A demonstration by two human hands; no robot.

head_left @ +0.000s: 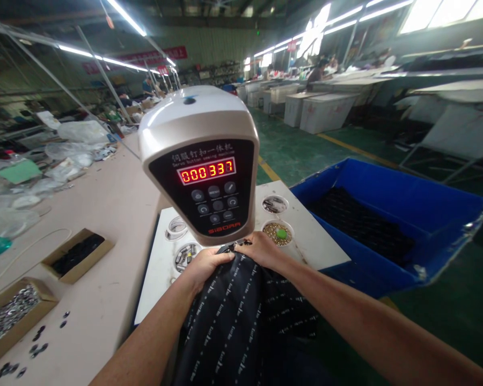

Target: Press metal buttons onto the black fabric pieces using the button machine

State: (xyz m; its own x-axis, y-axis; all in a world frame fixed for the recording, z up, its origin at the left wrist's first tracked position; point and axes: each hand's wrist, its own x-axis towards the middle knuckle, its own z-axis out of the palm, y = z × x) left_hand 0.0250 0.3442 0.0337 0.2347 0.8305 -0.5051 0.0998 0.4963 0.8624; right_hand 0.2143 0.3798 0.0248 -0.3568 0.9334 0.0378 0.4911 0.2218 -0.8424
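A dark garment [229, 316] with rows of small white lettering hangs from both hands toward my lap. My left hand [210, 264] grips its upper edge with the thumb on top. My right hand [261, 249] pinches the same edge a little to the right, close to a small dark piece I cannot make out clearly. Both hands are at the lower front of a button machine [203, 126], whose red display reads 000337. The machine's head hides the spot just beyond my fingertips.
Round wells in the white machine table [326, 249] hold metal parts and brass-coloured pieces [272, 235]. On the left table [100, 273] are a box of metal fasteners [12, 313], a box of black pieces [78, 254] and plastic bags. A blue bin [438, 214] holding dark cloth stands right.
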